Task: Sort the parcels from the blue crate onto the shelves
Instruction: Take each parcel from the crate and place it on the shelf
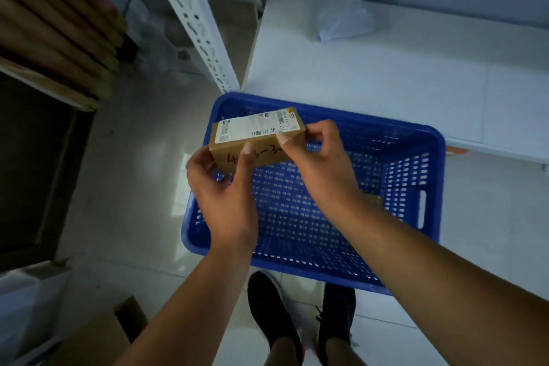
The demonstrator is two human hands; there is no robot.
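I hold a small brown cardboard parcel above the far left corner of the blue crate. A white shipping label covers its top and black handwriting runs along its near side. My left hand grips the parcel's left end, thumb on the near face. My right hand holds the right end, thumb on the label's edge. The crate stands on the floor at my feet. A bit of another brown parcel shows inside it, mostly hidden by my right forearm.
A low white shelf board lies beyond the crate with a clear plastic bag on it. A perforated white shelf upright rises at its left corner. Stacked cardboard is at the upper left and a cardboard box at the lower left.
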